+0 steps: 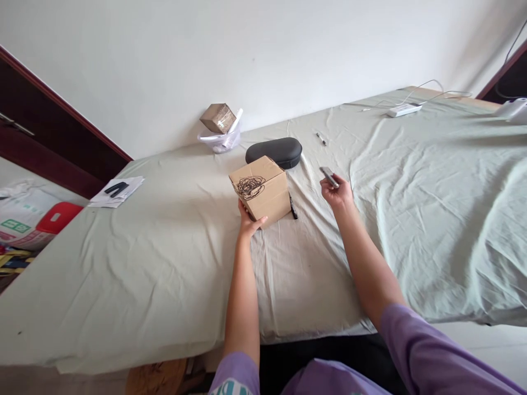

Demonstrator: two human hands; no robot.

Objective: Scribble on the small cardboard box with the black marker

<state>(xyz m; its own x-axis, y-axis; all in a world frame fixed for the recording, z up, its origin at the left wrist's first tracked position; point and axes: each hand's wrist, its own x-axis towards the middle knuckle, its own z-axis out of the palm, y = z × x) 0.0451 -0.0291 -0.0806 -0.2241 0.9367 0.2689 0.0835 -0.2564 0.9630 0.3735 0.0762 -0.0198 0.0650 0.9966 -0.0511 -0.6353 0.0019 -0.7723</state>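
Left grip (pixel 248 224) holds the box (pixel 272 198) near its lower near corner, over the counter (pixel 185 274); spread fingers should steady it. Just right lies a marker (pixel 293 208). Right grip (pixel 330 189) holds a flat grey item (pixel 329 176), best kept securely pinched.

Both arms extended forward, hands apart, both bare. Left forearm (pixel 242 291) nearly straight up the view, elbow end low. Left hand (pixel 249 224): thumb spread out to the right, fingers pointing up and away, partly hidden, grasping pose. Right forearm (pixel 366 258) slants from lower right up toward upper left. Right hand (pixel 338 193) farther forward than left, fingers curled, thumb and fingers closed in a grip, fingertips toward the left. Exact finger placement unclear on both hands. Upper arms in short sleeves.
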